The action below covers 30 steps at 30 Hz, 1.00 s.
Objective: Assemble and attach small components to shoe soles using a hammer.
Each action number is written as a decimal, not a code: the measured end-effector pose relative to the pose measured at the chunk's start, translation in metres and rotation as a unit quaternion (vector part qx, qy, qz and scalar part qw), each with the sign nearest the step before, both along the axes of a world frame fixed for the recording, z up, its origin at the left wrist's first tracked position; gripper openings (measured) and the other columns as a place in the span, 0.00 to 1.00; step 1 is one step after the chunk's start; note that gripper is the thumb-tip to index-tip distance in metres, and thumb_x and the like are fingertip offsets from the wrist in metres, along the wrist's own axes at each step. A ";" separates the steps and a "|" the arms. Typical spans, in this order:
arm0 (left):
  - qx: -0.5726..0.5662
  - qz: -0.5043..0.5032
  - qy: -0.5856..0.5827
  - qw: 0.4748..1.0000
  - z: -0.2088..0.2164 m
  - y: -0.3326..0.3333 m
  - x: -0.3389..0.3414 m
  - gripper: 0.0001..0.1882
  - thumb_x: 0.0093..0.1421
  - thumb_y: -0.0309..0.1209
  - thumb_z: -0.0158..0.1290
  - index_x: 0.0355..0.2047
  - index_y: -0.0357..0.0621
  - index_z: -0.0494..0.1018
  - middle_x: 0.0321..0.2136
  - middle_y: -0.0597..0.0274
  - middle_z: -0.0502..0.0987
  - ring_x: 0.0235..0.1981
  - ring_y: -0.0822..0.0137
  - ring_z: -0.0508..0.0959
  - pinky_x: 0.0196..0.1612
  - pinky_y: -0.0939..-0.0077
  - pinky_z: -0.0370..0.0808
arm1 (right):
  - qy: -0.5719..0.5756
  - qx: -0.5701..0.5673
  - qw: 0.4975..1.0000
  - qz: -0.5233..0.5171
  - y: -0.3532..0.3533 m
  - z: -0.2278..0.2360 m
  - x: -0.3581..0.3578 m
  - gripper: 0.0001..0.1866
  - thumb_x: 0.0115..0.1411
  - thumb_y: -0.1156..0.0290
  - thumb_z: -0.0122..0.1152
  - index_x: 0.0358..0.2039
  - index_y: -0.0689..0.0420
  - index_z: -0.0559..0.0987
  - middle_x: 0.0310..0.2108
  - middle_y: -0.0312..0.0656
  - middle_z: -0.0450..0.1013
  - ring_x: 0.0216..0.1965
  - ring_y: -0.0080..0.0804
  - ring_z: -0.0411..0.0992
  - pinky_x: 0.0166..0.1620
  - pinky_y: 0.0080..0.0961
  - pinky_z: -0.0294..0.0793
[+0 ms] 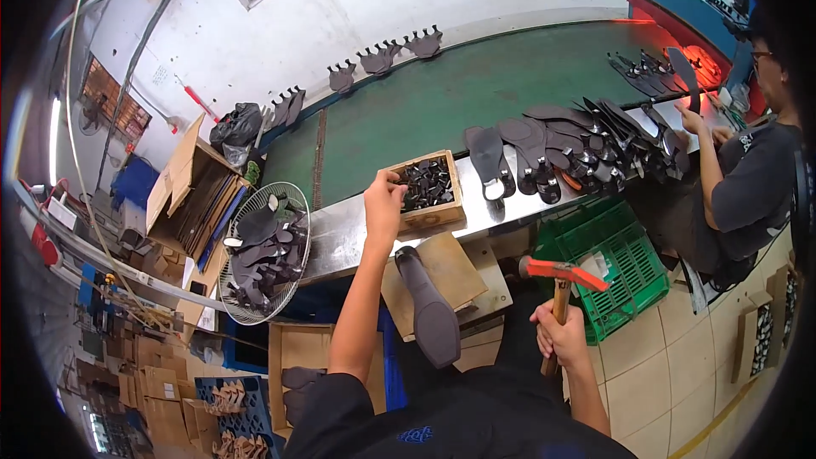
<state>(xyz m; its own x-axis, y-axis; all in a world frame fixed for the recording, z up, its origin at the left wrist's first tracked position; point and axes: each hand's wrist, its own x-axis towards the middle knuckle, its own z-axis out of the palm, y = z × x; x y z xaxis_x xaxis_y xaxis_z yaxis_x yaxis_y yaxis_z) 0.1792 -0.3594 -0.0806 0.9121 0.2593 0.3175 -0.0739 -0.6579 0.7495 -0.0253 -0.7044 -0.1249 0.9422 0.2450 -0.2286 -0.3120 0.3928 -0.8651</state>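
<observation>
My left hand (387,196) is at the left edge of a wooden box (432,217) filled with small black heel pieces (427,184). Its fingers are curled together, and whatever is between them is hidden. My right hand (563,336) grips a hammer (561,299) by its wooden handle, with the orange-red head up. In front of me a dark shoe sole (435,314) lies lengthwise over a wooden board (459,270), its wide end toward my body. Neither hand touches the sole.
Piled soles with heels (552,149) cover the metal ledge on the right. A wire basket (308,242) of soles stands left, beside a cardboard box (183,191). A green conveyor belt (382,123) runs behind. A green crate (625,276) sits near a co-worker (756,161) holding a sole.
</observation>
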 end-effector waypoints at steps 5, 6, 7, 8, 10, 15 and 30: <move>-0.405 -0.005 -0.022 0.914 0.017 -0.014 -0.051 0.17 0.62 0.23 0.58 0.47 0.33 0.65 0.32 0.58 0.78 0.28 0.67 0.81 0.33 0.80 0.82 | -0.065 -0.031 0.997 -0.012 0.007 0.023 0.009 0.12 0.67 0.68 0.58 0.33 0.65 0.76 0.12 0.35 0.65 0.07 0.18 0.57 0.10 0.16 0.57; -0.506 -0.043 -0.019 0.861 0.017 -0.020 -0.070 0.16 0.62 0.23 0.59 0.46 0.35 0.66 0.33 0.59 0.78 0.30 0.68 0.81 0.34 0.81 0.82 | -0.083 -0.021 0.996 -0.001 0.008 0.026 0.011 0.10 0.66 0.69 0.59 0.35 0.64 0.78 0.17 0.41 0.72 0.08 0.17 0.59 0.11 0.15 0.58; -0.598 -0.082 -0.016 0.797 0.019 -0.030 -0.090 0.15 0.62 0.24 0.59 0.45 0.37 0.66 0.34 0.60 0.77 0.32 0.69 0.81 0.35 0.82 0.82 | -0.082 -0.021 0.996 0.001 0.009 0.031 0.012 0.10 0.66 0.69 0.59 0.35 0.64 0.78 0.17 0.41 0.72 0.08 0.17 0.59 0.11 0.15 0.58; -0.623 -0.091 -0.008 0.777 0.025 -0.046 -0.112 0.13 0.63 0.24 0.58 0.44 0.39 0.66 0.35 0.61 0.77 0.33 0.70 0.81 0.35 0.83 0.82 | -0.114 -0.034 0.993 0.006 0.012 0.041 0.013 0.09 0.66 0.70 0.59 0.37 0.65 0.78 0.21 0.42 0.74 0.09 0.16 0.60 0.12 0.15 0.59; -0.660 -0.080 -0.005 0.747 0.050 -0.080 -0.166 0.12 0.64 0.24 0.57 0.43 0.41 0.66 0.35 0.63 0.76 0.33 0.71 0.81 0.36 0.85 0.82 | -0.162 -0.045 0.985 0.030 0.023 0.059 0.013 0.08 0.65 0.73 0.60 0.40 0.65 0.78 0.28 0.45 0.78 0.11 0.15 0.62 0.14 0.14 0.60; -0.641 -0.082 -0.069 0.760 0.062 -0.134 -0.265 0.18 0.63 0.22 0.57 0.50 0.43 0.62 0.35 0.59 0.76 0.35 0.69 0.81 0.38 0.77 0.84 | -0.235 -0.022 0.967 0.100 0.049 0.090 -0.009 0.14 0.60 0.73 0.67 0.44 0.65 0.77 0.32 0.44 0.80 0.14 0.14 0.65 0.18 0.13 0.64; -0.375 -0.099 -0.221 0.895 0.041 -0.175 -0.407 0.18 0.58 0.11 0.57 0.46 0.34 0.66 0.41 0.54 0.76 0.46 0.66 0.79 0.48 0.74 0.82 | -0.368 0.025 0.914 0.172 0.028 0.080 -0.116 0.24 0.50 0.89 0.62 0.50 0.68 0.78 0.45 0.44 0.73 0.19 0.11 0.68 0.20 0.10 0.62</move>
